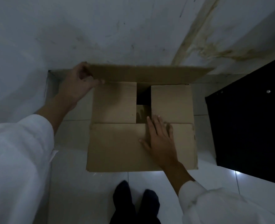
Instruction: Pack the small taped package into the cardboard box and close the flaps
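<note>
A brown cardboard box (pixel 114 102) stands on the tiled floor against the wall. Its two side flaps lie folded in, and the near flap (pixel 117 146) lies flat over them. My right hand (pixel 159 138) presses flat on the near flap, fingers spread. My left hand (pixel 80 83) grips the left end of the far flap (pixel 149 74), which is still raised and tilted toward me. Through the gap between the side flaps a shiny taped package (pixel 141 113) shows inside the box, mostly hidden.
A stained white wall (pixel 117 29) rises right behind the box. A black panel (pixel 250 118) stands on the right. White tiled floor (pixel 85 191) surrounds the box, and my dark feet (pixel 133 201) are just in front of it.
</note>
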